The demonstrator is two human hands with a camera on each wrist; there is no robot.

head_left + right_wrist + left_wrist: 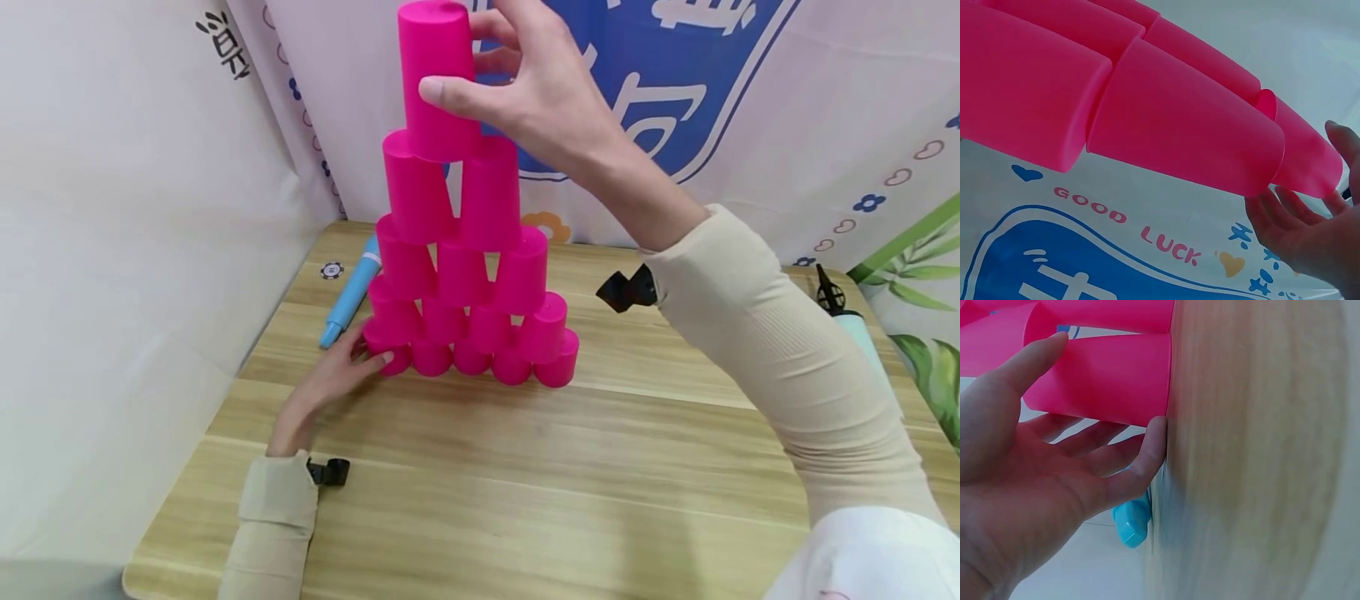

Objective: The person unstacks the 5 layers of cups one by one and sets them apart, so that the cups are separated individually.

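Pink cups stand upside down in a tall pyramid, with the widest row on the table (517,467). At its peak is a single top cup (435,50), resting over the two cups (416,196) below. My right hand (536,96) holds this top cup, thumb across its front and fingers round its right side. The right wrist view shows the same cup (1307,150) between thumb and fingers. Low at the left, my left hand (337,371) grips the end cup (1110,381) of the bottom row, thumb in front and fingers behind.
A blue tube with a white band (351,296) lies left of the pyramid. At the right edge stands a pale green bottle with a black top (862,333). A printed cloth (360,75) hangs behind, and a white wall (135,250) rises at the left.
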